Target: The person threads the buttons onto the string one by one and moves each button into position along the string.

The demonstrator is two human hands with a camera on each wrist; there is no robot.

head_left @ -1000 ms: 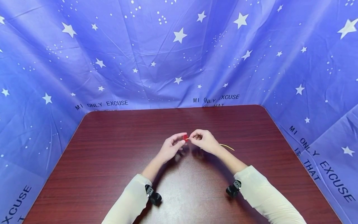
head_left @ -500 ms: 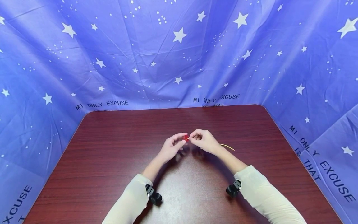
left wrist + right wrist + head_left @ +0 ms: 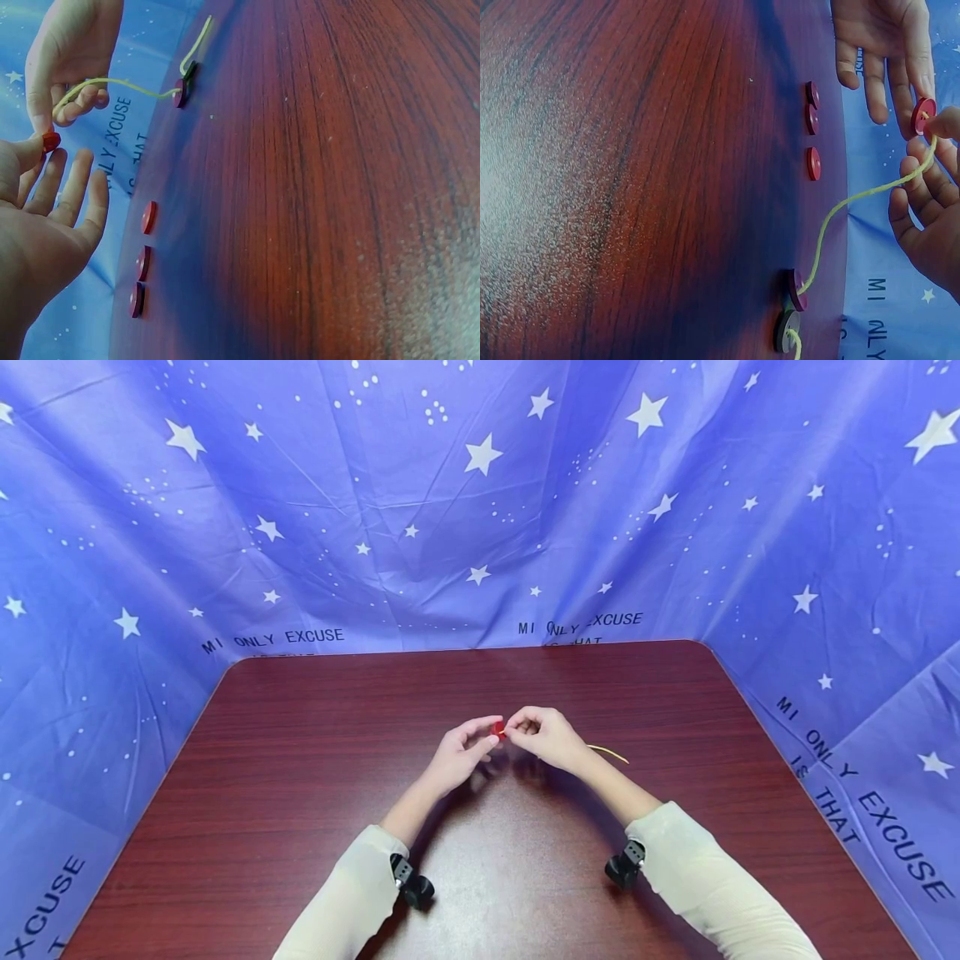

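Over the far middle of the table, my left hand (image 3: 456, 756) pinches a red button (image 3: 924, 116) between thumb and index finger, its other fingers spread. Right beside it, my right hand (image 3: 547, 739) pinches a yellow cord (image 3: 870, 192) with thumb and forefinger, close against the button's face. Some cord shows at the button's holes; how far it passes through is hidden by fingers. The cord trails down to the table, where a purple button (image 3: 798, 291) and a dark grey-green button (image 3: 786, 331) are strung on it. Its loose tail lies beyond my right wrist.
Three loose buttons lie in a row near the table's far edge: a red button (image 3: 814, 163) and two darker red buttons (image 3: 143, 264) (image 3: 136, 300). The brown wooden table (image 3: 300, 710) is bordered by a blue star-printed curtain (image 3: 420, 510).
My right fingertips have moved slightly left, closer to the red button, so less cord shows between them. The left hand stays nearly still.
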